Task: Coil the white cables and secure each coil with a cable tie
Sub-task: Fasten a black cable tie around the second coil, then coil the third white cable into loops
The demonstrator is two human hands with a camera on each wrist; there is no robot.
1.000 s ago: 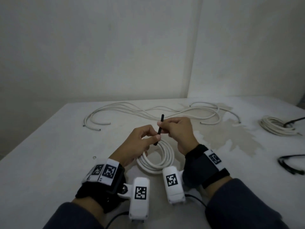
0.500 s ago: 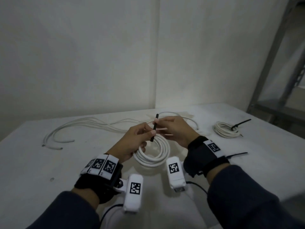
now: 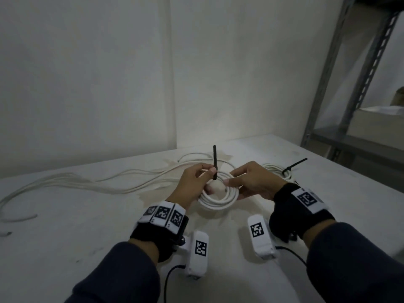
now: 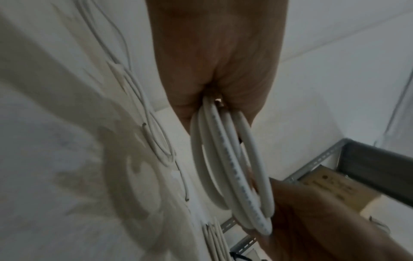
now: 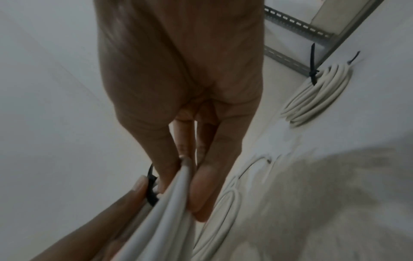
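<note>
Coil [image 3: 219,199] was off the table [image 3: 65,248] btwn both hands, just in front of you. Your left hand [image 3: 192,184] gripped the coil's left side, fingers curled round the turns, thumb and forefinger pinching the black cable tie [image 3: 214,161], its tail sticking up. Your right hand [image 3: 253,182] pinched the coil's right side btwn thumb and fingers.

Handling, by my judgement: the cable looked light but springy; turns will fan out if either grip slackens. Hold across all turns at one spot, right beside where the tie goes. The tie looked stiff enough to thread, thin enough to slip; take it near the head.

Views: head cam showed the whole layout, incl. loose cables [image 3: 87,184] strung out far left and a finished coil [image 3: 282,171] w/ its own tie far right. Left wrist cam showed the turns already splaying apart, not plain from the head. Right wrist cam showed the tie wrapping under the bundle by your left thumb, hidden in the head view.
</note>
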